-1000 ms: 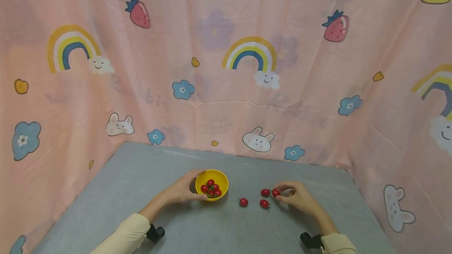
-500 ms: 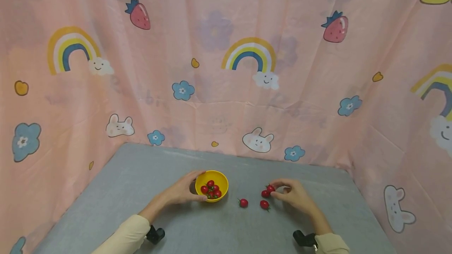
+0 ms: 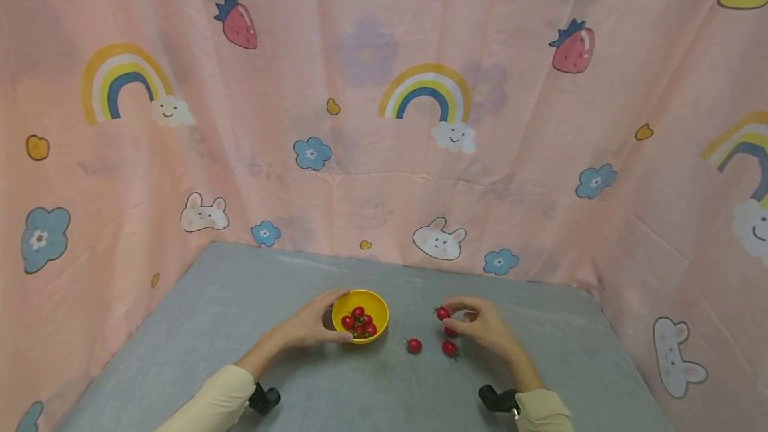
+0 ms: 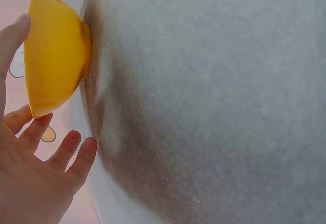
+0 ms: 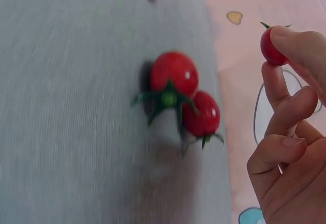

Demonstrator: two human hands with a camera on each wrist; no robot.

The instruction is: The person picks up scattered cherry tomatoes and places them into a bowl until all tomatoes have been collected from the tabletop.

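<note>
A yellow bowl with several cherry tomatoes inside stands on the grey table. My left hand grips it by the rim, thumb on the near side and fingers on the far side; the left wrist view has the bowl from the side. Between thumb and fingertip my right hand pinches a cherry tomato with a green stem, raised off the table. Three more lie below and left of that hand: a left one, a front one and one partly hidden behind the fingers.
The grey table reaches back to a pink patterned curtain that hangs behind it and along both sides. A black wrist mount sits on the left arm, another black mount on the right.
My right hand has lifted a cherry tomato from the table and carried it left, past the one beside it. The left hand and the bowl have stayed in place.
</note>
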